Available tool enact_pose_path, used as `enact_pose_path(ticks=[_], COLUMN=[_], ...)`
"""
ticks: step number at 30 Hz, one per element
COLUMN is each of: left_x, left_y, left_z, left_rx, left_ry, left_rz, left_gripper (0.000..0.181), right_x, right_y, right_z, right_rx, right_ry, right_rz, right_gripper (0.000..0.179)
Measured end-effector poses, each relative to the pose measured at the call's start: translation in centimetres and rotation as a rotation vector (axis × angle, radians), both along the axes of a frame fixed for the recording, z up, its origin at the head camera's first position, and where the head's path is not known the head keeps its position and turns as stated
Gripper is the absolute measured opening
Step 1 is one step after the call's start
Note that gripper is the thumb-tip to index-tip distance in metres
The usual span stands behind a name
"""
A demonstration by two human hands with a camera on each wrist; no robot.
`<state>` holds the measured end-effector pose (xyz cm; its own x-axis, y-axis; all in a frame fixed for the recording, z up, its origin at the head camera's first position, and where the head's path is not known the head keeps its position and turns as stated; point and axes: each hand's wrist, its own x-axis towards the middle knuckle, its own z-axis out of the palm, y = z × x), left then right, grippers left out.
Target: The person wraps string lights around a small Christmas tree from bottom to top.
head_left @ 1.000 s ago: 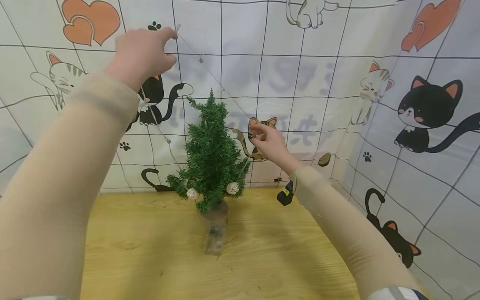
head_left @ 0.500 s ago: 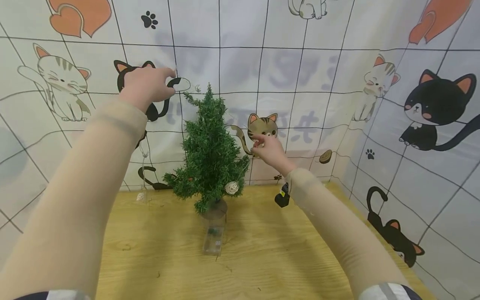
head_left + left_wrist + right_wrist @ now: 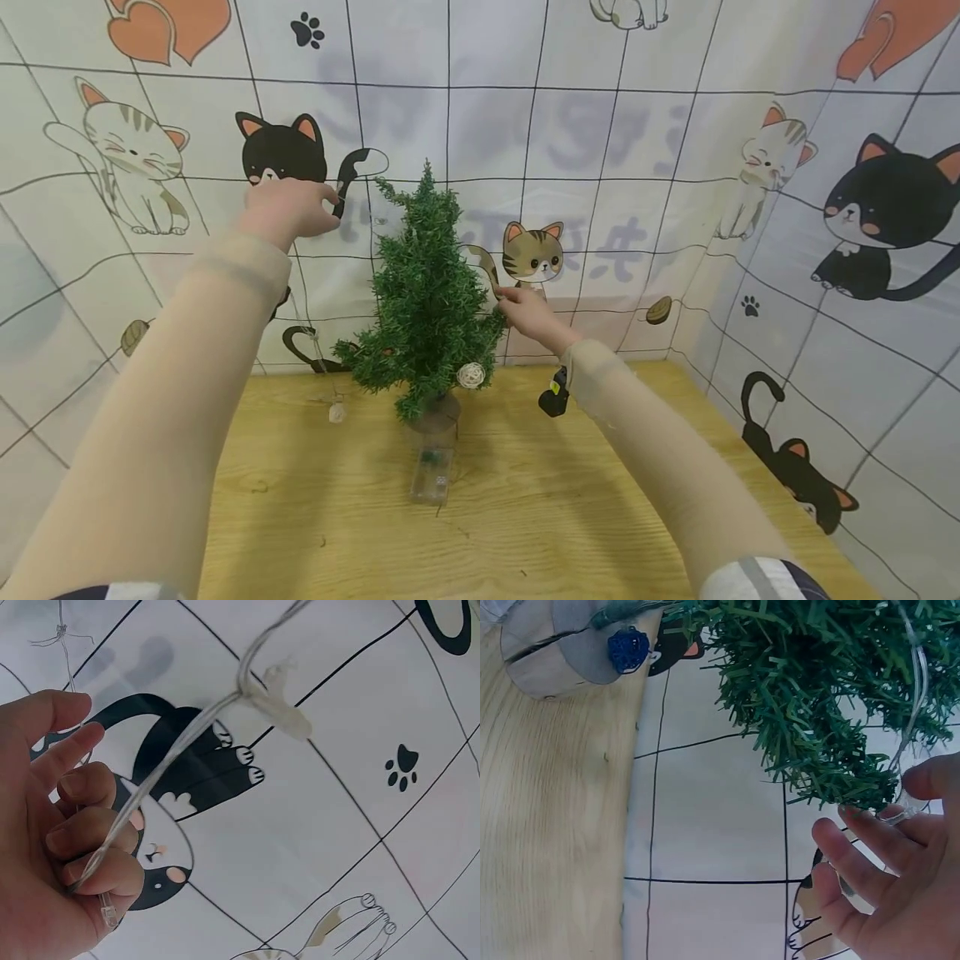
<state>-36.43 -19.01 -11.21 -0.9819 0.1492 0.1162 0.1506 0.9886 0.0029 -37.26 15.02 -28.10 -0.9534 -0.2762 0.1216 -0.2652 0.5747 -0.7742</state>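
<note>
A small green artificial Christmas tree [image 3: 431, 283] stands at the back of the table. My left hand [image 3: 292, 208] is raised left of it. In the left wrist view its fingers are curled round a thin clear string-light wire [image 3: 169, 757], with a small clear bulb [image 3: 109, 911] below them. A small white ball [image 3: 337, 412] hangs on wire beneath this hand. My right hand [image 3: 532, 315] is at the tip of a right-hand branch [image 3: 862, 787]; thumb and forefinger pinch the clear wire [image 3: 917, 690] there. A white woven ball [image 3: 471, 376] sits low on the tree.
A clear box [image 3: 432, 477] lies before the tree's round base [image 3: 442, 412]. A small black object [image 3: 553, 400] stands under my right wrist. The right wrist view shows a blue woven ball [image 3: 628, 650] near the base. A cat-print cloth [image 3: 637, 167] rises behind the table [image 3: 540, 500].
My left hand has come down from high on the left, and the wire stretched between the hands has dropped from sight. The right hand has moved slightly down, onto the branch tip.
</note>
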Motion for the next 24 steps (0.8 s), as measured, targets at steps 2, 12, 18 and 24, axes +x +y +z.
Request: enact_pose_path(ticks=[2, 12, 18, 24], left_x=[0.0, -0.1, -0.4, -0.1], left_y=[-0.1, -2.2, -3.8, -5.1], left_z=[-0.6, -4.2, -5.8, -6.9], left_rx=[-0.002, 0.001, 0.026, 0.044], left_ry=[-0.014, -0.043, -0.058, -0.074], left_rz=[-0.004, -0.003, 0.018, 0.020], left_gripper=[0.055, 0.055, 0.053, 0.050], right_x=[-0.1, -0.3, 0.0, 0.1], right_y=[0.0, 0.0, -0.3, -0.8], right_z=[-0.2, -1.1, -1.6, -2.1], right_rx=[-0.012, -0.106, -0.193, -0.367], right_ry=[-0.030, -0.191, -0.330, -0.394], right_rz=[-0.020, -0.013, 0.035, 0.073], right_gripper=[0.047, 0.049, 0.060, 0.059])
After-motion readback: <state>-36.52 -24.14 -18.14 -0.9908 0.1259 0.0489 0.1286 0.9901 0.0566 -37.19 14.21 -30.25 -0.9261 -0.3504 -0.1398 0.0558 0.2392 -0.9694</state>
